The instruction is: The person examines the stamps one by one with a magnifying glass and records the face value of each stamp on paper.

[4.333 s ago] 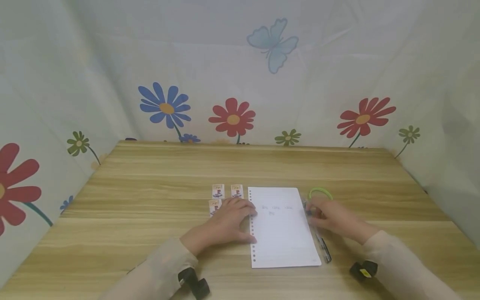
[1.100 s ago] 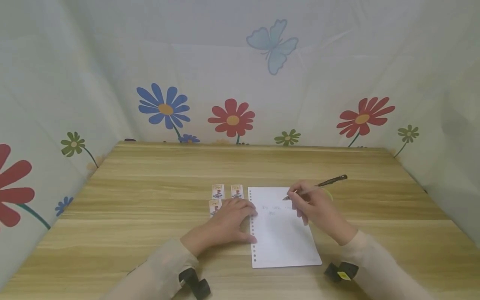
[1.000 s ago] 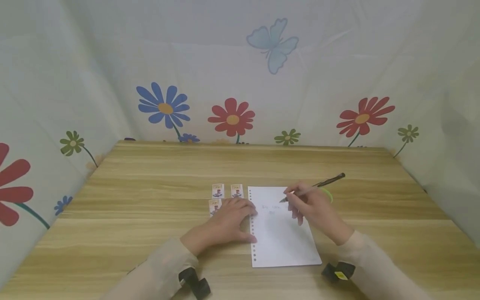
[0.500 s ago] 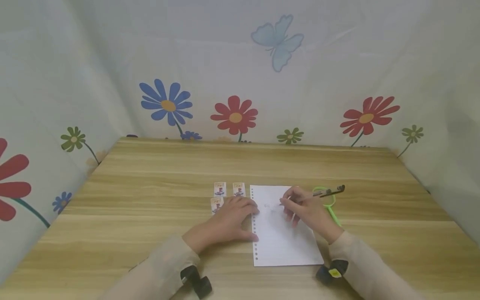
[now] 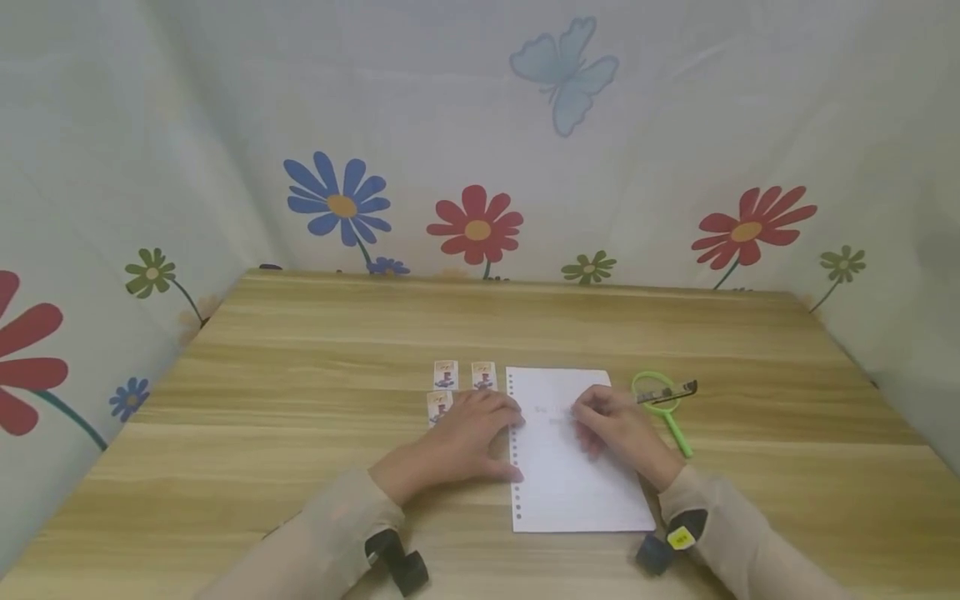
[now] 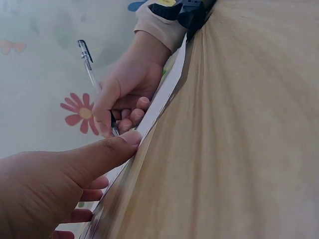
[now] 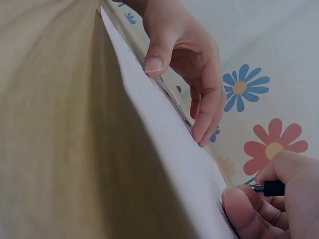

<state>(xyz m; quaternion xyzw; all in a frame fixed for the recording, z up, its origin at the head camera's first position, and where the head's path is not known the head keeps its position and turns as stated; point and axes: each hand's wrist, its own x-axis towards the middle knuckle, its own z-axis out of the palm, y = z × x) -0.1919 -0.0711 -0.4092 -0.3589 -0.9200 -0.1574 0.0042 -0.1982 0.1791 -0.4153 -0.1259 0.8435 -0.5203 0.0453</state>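
A loose-leaf sheet of paper (image 5: pixel 577 496) with punched holes along its left side lies on the table, with a few faint marks of handwriting (image 5: pixel 542 409) near its top. My left hand (image 5: pixel 468 437) rests on the holed edge, thumb and fingertips touching the paper, fingers only gently bent. In my right hand (image 5: pixel 626 433) a clear pen with a black cap (image 5: pixel 686 389) is pinched, its capped end pointing right. The right wrist view shows the black grip (image 7: pixel 274 188) and metal tip close to the paper; whether they touch cannot be told.
Just right of the paper lies a green magnifying glass (image 5: pixel 678 435), partly beneath the raised pen end. Three small printed cards (image 5: pixel 446 375) lie left of the paper, one partly covered by my left hand. A flower-printed curtain (image 5: pixel 405 108) surrounds the wooden table (image 5: pixel 300 333).
My right hand has picked up the pen from beside the paper, turned it tip-down, and moved left and lower over the handwriting. The magnifying glass is now uncovered. My left hand stays put.
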